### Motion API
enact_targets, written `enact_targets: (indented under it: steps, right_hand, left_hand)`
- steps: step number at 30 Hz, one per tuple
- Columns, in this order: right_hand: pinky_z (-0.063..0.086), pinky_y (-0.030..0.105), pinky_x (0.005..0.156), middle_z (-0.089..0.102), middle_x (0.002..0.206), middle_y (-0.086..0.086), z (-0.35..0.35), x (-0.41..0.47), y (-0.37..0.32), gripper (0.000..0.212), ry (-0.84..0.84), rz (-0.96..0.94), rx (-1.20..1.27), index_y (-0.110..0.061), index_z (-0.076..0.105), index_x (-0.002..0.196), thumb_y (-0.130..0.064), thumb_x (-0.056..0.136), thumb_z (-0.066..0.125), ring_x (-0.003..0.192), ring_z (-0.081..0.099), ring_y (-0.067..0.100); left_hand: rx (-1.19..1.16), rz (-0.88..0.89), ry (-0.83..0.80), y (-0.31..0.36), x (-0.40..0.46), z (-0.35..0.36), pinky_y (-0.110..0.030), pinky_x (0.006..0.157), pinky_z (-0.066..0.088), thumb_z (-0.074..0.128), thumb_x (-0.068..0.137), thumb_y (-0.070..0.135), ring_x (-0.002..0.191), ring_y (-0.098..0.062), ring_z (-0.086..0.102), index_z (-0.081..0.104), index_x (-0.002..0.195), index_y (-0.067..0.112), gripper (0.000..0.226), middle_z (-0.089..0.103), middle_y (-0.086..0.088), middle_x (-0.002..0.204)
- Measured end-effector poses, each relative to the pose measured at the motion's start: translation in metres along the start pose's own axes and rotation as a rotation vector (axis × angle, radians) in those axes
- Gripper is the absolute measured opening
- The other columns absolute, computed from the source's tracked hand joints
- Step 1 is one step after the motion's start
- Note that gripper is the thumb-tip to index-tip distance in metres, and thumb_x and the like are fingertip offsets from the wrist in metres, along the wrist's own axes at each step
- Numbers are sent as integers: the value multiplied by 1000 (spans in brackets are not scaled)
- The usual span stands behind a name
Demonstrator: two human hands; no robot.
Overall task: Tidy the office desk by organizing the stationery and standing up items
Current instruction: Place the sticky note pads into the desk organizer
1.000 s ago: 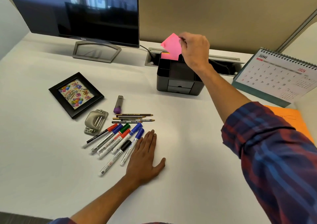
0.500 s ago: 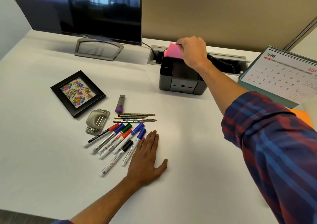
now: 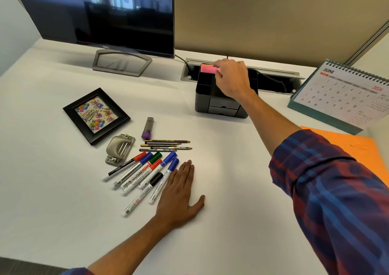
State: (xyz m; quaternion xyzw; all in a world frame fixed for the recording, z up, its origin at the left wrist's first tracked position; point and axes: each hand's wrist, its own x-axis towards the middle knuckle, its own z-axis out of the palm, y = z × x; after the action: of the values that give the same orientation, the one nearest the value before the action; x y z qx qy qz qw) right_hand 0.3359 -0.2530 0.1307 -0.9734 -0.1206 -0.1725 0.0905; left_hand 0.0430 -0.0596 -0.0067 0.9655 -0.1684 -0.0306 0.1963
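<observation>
A black desk organizer (image 3: 219,106) with two small drawers stands at the back of the white desk. My right hand (image 3: 231,78) reaches over it and grips a pink sticky-note pad (image 3: 207,68), which sits low in the organizer's back compartment. My left hand (image 3: 181,194) lies flat on the desk, fingers straight, right beside several markers (image 3: 145,173) lying in a fan. Three pencils (image 3: 166,145) lie just behind the markers. A black picture frame (image 3: 96,115) lies flat at the left.
A metal hole punch (image 3: 120,149) and a purple-capped tube (image 3: 147,128) lie near the markers. A monitor (image 3: 101,13) stands at the back left, a June desk calendar (image 3: 345,93) at the right, an orange folder (image 3: 362,148) in front of it. A cable tray (image 3: 273,78) runs behind the organizer.
My right hand has lowered the pink pad from above the organizer down into its back compartment. The left hand has stayed flat beside the markers.
</observation>
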Motion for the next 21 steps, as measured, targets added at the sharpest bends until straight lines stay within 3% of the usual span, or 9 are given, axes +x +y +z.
enact_targets:
  steps: [12, 21]
  right_hand:
    - [45, 38, 91, 71, 108, 0, 7, -81, -40, 22, 53, 1, 280, -17, 71, 107, -20, 91, 57, 96, 64, 18]
    - [37, 36, 100, 66, 123, 2, 29, -159, -83, 28, -221, -54, 298, -17, 66, 118, -26, 94, 56, 110, 60, 20]
  left_hand:
    - [11, 1, -1, -1, -1, 1, -34, 120, 5, 37, 91, 61, 149, -12, -5, 9, 155, 12, 86, 2, -1, 163]
    - [-15, -3, 2, 1, -1, 0, -33, 122, 4, 37, 90, 61, 149, -11, -5, 7, 155, 13, 86, 0, 0, 163]
